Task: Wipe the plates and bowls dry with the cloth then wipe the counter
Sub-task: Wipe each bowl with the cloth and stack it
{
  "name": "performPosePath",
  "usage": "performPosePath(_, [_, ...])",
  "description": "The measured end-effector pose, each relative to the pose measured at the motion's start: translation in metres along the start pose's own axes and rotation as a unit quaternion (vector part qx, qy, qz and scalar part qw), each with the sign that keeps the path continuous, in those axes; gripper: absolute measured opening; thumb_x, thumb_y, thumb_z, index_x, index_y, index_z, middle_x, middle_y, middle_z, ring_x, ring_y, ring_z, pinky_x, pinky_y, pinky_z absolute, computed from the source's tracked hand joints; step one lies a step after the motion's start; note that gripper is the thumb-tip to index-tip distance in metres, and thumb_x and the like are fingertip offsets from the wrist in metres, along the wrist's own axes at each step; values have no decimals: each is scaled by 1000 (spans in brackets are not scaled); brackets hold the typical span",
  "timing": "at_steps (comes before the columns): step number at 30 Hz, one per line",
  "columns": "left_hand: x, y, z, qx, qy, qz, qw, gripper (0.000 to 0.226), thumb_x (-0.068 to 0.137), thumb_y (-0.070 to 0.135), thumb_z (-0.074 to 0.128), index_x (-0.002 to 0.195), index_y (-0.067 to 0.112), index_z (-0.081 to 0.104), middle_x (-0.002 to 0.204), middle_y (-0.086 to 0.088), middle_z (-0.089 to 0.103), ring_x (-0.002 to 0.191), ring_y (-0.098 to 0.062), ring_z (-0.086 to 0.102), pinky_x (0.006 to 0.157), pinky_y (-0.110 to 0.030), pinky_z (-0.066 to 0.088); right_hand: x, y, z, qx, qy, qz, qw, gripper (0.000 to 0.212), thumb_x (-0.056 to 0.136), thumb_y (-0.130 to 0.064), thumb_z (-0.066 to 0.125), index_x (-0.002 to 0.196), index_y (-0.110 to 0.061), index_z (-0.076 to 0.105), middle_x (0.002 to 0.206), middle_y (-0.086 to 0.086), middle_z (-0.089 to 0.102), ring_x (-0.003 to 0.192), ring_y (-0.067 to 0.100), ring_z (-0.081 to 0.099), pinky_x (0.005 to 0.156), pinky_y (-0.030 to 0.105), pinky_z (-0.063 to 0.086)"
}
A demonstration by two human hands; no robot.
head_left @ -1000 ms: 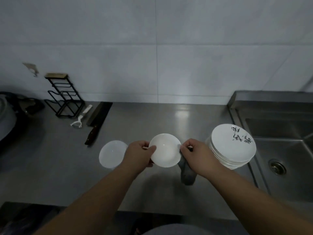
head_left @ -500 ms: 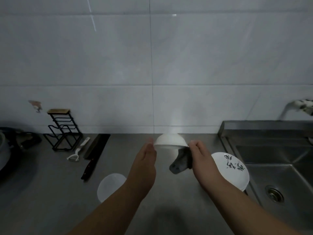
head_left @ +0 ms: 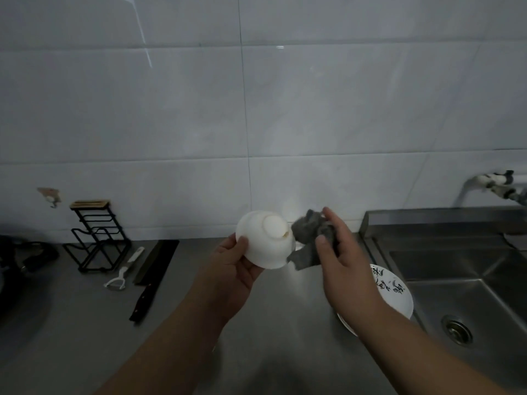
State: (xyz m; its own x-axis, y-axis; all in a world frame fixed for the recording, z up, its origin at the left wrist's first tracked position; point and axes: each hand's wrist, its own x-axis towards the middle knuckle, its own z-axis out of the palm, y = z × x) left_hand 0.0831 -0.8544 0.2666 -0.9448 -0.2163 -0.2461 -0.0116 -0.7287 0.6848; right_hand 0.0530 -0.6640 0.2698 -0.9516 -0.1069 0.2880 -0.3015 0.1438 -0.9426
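the bowl (head_left: 265,242), turned base-up, sits gripped in the left hand (head_left: 233,269) while the right hand (head_left: 339,258) clutches the cloth (head_left: 309,240) beside it.

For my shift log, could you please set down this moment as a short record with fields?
left hand: left hand grips the white bowl, turned so its foot faces the camera
right hand: right hand holds the grey cloth against the bowl's side
plates: stack of plates on the counter, beside the sink, partly behind the right forearm
other items: knife, peeler and black rack at left
stage: bowl's outside being wiped; counter not yet wiped
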Motion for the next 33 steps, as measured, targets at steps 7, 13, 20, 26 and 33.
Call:
performPosePath(7, [-15,-11,12,4,-63,-33,997,40,102,13,44,139,3,56,130,-18,68,112,-29,71,86,-40,62,-7,6,9,-108,-118,-122,980,67,104,-53,25,163,-22,22,169,-15,20,156,1,12,127,27,14])
performPosePath(13, [-28,-2,26,109,-152,-23,982,40,91,18,53,128,7,63,124,-17,71,109,-30,72,84,-41,62,30,-15,-8,-99,-94,-217,967,50,108,-38,32,132,-12,67,134,-6,67,130,13,58,109,41,46])
performPosePath(20, [-25,4,28,206,-122,-5,971,28,103,10,48,124,5,67,119,-16,74,108,-34,71,88,-43,61,26,-25,-9,-152,-118,-260,946,38,106,-32,44,124,-19,75,138,-7,65,131,2,56,111,30,45])
performPosePath(26, [-27,-6,33,185,-124,3,975,30,103,14,48,124,5,67,120,-16,73,107,-29,72,89,-40,60,34,-22,-1,-268,-83,-235,931,46,103,-37,37,132,-20,67,128,-7,68,120,11,56,106,33,42])
performPosePath(33, [-22,-26,33,88,-82,-4,993,40,108,22,40,137,0,58,128,-21,68,118,-28,66,103,-43,52,18,-9,15,-368,-36,-334,867,40,101,-26,51,134,-11,66,130,6,67,121,25,61,103,41,48])
